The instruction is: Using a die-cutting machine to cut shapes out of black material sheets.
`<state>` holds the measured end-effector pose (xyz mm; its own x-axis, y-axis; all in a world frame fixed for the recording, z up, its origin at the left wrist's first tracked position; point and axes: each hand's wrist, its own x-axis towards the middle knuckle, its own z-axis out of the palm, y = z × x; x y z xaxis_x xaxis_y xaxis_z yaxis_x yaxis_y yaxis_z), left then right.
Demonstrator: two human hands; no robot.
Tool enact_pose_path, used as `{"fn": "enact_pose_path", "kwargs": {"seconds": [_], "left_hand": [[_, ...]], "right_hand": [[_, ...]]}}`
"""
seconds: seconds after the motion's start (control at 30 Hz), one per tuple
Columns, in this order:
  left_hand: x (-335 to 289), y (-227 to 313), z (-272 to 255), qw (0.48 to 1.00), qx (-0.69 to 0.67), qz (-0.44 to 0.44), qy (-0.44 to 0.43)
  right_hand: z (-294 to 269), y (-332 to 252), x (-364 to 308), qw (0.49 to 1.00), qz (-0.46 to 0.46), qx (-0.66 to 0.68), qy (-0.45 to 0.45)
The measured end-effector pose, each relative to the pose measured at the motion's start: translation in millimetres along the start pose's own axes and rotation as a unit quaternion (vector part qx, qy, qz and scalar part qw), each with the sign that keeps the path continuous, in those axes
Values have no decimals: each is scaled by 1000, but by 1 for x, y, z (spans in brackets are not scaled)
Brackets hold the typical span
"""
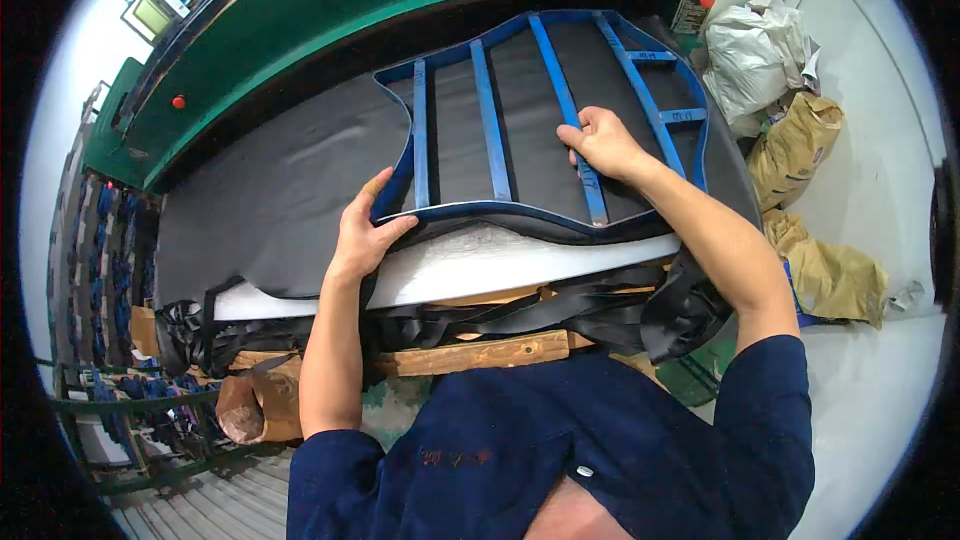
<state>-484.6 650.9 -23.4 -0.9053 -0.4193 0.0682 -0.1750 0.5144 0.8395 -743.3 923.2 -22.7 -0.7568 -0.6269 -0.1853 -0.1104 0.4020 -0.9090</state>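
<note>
A large blue cutting die (490, 120), a curved frame with several crossbars, lies on a black sheet (290, 160). My right hand (607, 146) is closed around one of its crossbars, right of the middle. At the near left corner of the die my left hand (364, 230) grips the frame's edge, thumb along the near side and fingers on the left side. The sheet's near edge is cut in curves. Between that edge and me shows a strip of white board (480, 262).
Behind the die runs a green press beam (330, 15) with red buttons. Black offcut strips (520, 315) and a wooden board (480, 353) lie along the near edge. White and tan sacks (795, 150) stand at the right; a rack of blue dies (105, 270) is at the left.
</note>
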Motion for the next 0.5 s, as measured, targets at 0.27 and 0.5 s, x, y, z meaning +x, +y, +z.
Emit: {"fn": "enact_pose_path", "kwargs": {"seconds": [0.27,0.5], "left_hand": [[1,-4,-2,1000,-19,21,-1],[3,-6,-1,1000,-19,18,1]], "right_hand": [[4,8,4,999,-16,-35,26],[5,5,2,998,-22,-55,34]]}}
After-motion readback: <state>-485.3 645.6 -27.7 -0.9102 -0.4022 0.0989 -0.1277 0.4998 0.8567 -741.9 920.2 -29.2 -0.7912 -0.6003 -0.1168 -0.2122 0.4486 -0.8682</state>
